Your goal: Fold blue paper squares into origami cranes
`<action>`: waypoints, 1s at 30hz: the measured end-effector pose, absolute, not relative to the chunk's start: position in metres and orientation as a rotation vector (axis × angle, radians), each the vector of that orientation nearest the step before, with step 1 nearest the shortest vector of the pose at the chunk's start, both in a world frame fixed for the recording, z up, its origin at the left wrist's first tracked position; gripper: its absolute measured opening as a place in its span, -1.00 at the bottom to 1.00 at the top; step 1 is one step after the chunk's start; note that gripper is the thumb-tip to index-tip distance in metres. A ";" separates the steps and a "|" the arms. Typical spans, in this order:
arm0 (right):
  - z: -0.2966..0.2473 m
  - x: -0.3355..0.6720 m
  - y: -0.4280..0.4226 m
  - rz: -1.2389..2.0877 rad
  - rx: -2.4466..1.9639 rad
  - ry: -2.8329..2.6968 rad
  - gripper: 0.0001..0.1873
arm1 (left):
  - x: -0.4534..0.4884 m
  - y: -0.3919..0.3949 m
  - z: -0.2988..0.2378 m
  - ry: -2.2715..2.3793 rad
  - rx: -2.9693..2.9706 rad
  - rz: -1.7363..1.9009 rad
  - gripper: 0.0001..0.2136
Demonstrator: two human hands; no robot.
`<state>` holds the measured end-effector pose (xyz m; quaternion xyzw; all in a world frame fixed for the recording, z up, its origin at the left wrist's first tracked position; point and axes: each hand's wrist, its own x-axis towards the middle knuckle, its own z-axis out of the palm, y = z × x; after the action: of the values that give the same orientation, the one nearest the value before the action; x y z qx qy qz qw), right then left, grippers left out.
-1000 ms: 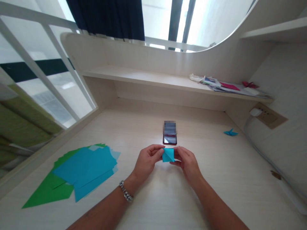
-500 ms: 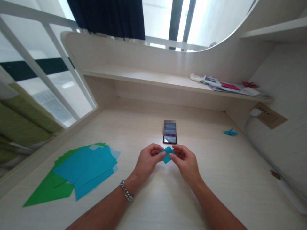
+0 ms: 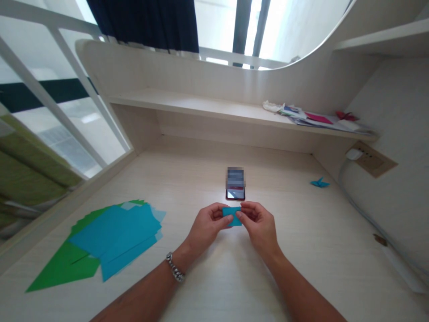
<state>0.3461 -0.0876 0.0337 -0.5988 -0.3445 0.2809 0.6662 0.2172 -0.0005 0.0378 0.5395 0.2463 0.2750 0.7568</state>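
A small folded piece of blue paper (image 3: 233,215) is held just above the desk (image 3: 208,286) between both hands. My left hand (image 3: 207,227), with a metal bracelet at the wrist, pinches its left side with thumb and fingers closed. My right hand (image 3: 258,226) pinches its right side the same way. The two hands nearly touch over the paper. A phone (image 3: 235,192) lies on the desk just beyond them.
A loose stack of blue and green paper sheets (image 3: 107,239) lies at the left. A small blue folded figure (image 3: 319,182) sits at the far right. Papers (image 3: 318,120) lie on the shelf. A wall socket (image 3: 370,158) with a cable is at the right.
The blue paper has turned from a flat triangle facing me to a narrower folded shape, and both hands have closed in on it. The view has shifted slightly.
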 end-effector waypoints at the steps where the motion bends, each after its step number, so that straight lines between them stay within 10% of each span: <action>1: 0.034 0.345 -0.088 0.624 -1.357 -0.777 -0.71 | 0.217 0.000 0.037 0.541 1.165 0.599 -0.79; 30: 0.039 0.340 -0.089 0.522 -1.462 -0.914 -0.84 | 0.217 -0.001 0.039 0.556 1.370 0.621 -0.77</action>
<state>0.3405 -0.0888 0.0394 -0.6361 -0.3975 0.2273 0.6210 0.2172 -0.0011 0.0387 0.6141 0.2493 0.2782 0.6953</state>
